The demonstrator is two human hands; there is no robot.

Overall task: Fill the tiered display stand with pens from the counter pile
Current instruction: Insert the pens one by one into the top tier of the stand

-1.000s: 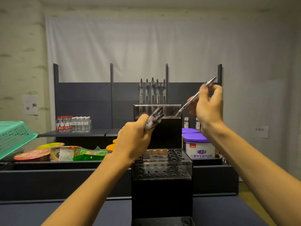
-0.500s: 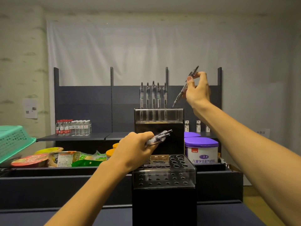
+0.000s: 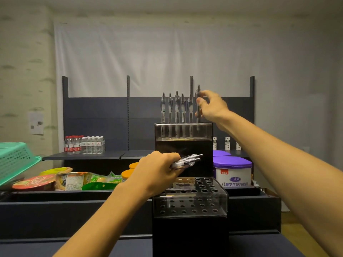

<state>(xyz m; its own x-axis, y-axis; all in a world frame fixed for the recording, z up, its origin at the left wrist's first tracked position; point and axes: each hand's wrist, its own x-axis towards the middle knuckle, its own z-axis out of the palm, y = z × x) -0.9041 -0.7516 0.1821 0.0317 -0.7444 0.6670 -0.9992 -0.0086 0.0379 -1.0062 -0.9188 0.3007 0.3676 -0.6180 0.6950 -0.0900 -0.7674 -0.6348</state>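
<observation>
nearest, at six o'clock, the lower tier [image 3: 189, 199] of the display stand [image 3: 183, 151] stands empty, its holes open. above it the left hand [image 3: 157, 171] grips a bundle of spare pens [image 3: 187, 161]. farther, at twelve o'clock, the right hand [image 3: 211, 106] pinches one pen [image 3: 198, 108] upright beside five seated pens [image 3: 176, 108] on the top tier; best kept vertical, lowered straight, released once seated.
</observation>
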